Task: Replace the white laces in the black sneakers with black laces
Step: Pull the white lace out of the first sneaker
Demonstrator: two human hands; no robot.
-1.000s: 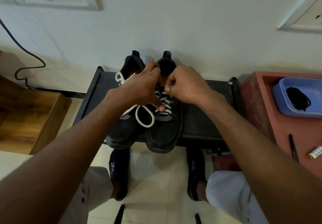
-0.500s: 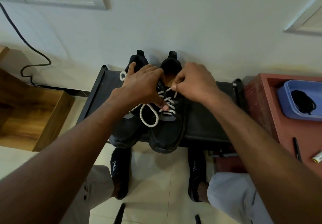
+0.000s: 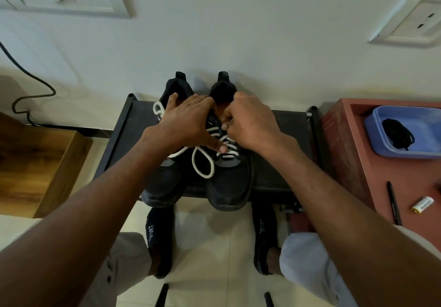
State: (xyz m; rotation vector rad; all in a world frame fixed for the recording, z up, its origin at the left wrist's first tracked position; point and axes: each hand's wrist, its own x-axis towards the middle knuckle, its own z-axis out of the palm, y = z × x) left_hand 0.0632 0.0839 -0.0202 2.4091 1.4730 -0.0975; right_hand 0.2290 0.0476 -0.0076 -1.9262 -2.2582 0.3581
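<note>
Unlacing step: on the rack (image 3: 133,144), the left hand (image 3: 188,125) lies flat steadying the sneakers (image 3: 226,182) while the right hand (image 3: 253,122) pinches the white lace (image 3: 202,165), next pulling it free; black laces (image 3: 397,134) wait at 3 o'clock.

A black rack (image 3: 274,170) bears two black sneakers (image 3: 229,185) side by side.

Soft, even indoor light, dim over the pair of black fabric sneakers (image 3: 199,163), casts faint shadows on the plain white wall (image 3: 238,32), and wide-angle distortion bends the frame edges.
</note>
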